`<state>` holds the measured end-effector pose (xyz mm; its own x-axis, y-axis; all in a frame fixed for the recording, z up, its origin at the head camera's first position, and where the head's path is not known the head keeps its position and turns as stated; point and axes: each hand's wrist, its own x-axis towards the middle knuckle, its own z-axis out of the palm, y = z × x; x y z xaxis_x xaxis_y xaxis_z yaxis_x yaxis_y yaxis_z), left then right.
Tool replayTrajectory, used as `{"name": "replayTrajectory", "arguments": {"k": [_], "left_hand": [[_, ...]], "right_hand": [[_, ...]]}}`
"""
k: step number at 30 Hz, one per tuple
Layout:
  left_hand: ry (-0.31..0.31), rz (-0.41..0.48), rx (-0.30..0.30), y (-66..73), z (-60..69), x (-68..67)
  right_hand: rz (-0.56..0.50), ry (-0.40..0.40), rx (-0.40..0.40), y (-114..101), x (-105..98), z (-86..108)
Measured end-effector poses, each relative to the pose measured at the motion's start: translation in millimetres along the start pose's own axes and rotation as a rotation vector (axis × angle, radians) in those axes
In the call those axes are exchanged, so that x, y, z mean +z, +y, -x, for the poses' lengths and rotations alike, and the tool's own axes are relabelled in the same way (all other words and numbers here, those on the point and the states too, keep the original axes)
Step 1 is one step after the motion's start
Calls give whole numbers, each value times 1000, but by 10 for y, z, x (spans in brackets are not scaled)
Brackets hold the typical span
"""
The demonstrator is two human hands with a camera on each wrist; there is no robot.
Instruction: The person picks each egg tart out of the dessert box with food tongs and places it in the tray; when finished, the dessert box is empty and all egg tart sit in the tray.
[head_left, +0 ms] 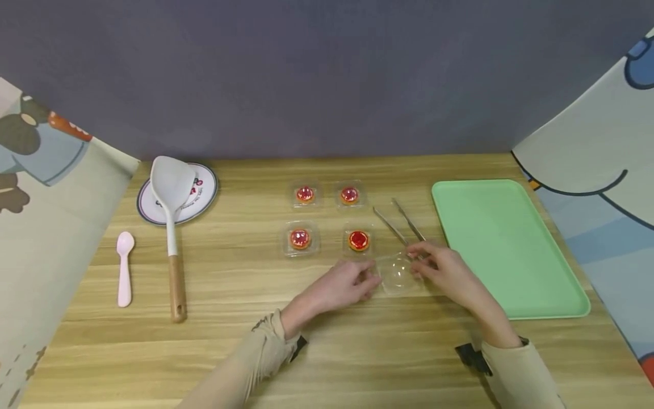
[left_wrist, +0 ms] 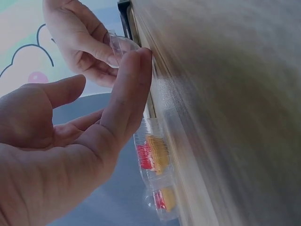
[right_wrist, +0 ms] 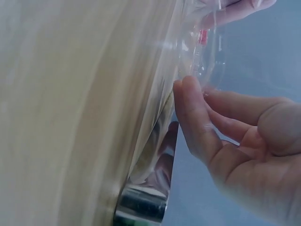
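Observation:
A clear plastic lid or shell with a round dome lies between the two hands. My right hand pinches its right edge between thumb and fingers, as the right wrist view shows at the lid. My left hand is at its left edge, fingers extended and thumb held apart in the left wrist view. Metal tongs lie partly under my right hand, arms spread away from me. Just behind the left fingers sits a red-topped tart in clear plastic.
Three more tarts in clear boxes stand left and behind: front left, back left, back right. A green tray is at the right. At the left are a white turner over a plate and a pink spoon.

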<state>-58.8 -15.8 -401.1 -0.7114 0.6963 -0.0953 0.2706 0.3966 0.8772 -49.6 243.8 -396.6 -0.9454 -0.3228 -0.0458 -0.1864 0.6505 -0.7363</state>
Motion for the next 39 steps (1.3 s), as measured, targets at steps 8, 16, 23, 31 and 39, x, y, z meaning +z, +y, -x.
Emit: {"name": "replayTrajectory", "arguments": {"k": [8, 16, 23, 31, 39], "left_hand": [[5, 4, -67, 1, -4, 17], [30, 7, -100, 2, 2, 23], [45, -6, -110, 29, 37, -11], [66, 70, -154, 102, 99, -131], [132, 166, -128, 33, 215, -364]], "right_hand": [[2, 9, -12, -27, 20, -20], [54, 33, -26, -70, 18, -18], [53, 60, -14, -95, -15, 17], [80, 124, -78, -129, -42, -7], [42, 128, -159, -303, -54, -129]]}}
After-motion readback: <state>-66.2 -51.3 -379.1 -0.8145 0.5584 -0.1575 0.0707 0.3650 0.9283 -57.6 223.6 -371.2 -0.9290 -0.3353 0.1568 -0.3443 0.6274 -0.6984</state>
